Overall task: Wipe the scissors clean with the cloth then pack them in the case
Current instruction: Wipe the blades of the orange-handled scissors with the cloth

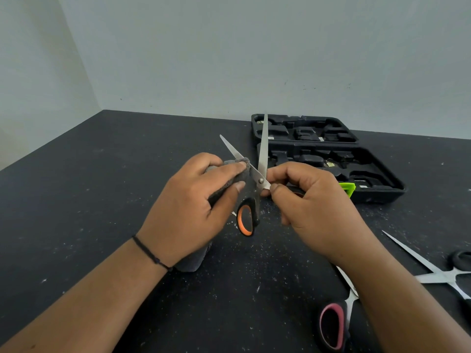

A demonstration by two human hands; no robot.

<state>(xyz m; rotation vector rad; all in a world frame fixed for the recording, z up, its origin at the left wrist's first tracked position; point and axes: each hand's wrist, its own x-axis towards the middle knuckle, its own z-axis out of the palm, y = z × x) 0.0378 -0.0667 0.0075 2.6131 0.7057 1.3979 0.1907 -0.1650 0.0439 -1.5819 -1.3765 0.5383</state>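
The orange-handled scissors (254, 184) are held above the table, between the two hands near the middle of the scene, with the blades spread wide in a V. One blade runs up and away to the far left, the other rises almost straight toward the far wall, so that its tip overlaps the case behind. The orange loop hangs down toward the person.

The left hand (196, 205) curls its fingers around a bunched grey cloth (237, 165) and pinches it onto the left-leaning blade, just beyond the pivot screw. The right hand (313, 202) is closed in a pinch on the scissors just right of the pivot; the second handle is mostly hidden behind its fingers. The left hand is therefore the wiping hand and the right the steadying one. Judging from this, the coming stroke should run outward along that blade's long axis, toward its far-left tip.

The blades are smooth, bright steel tapering to sharp points; the handles are black plastic with an orange lining. The cloth looks soft and nappy.

The open black case (362, 171), moulded hard plastic with shaped recesses and a green latch, lies on the far right of the table (102, 200), well apart from the left hand and nearer the right. The table is matt black and speckled with pale flecks. Two further scissors wait at the near right: a pink-handled pair (334, 324) and a black-handled pair (443, 273), lying open.
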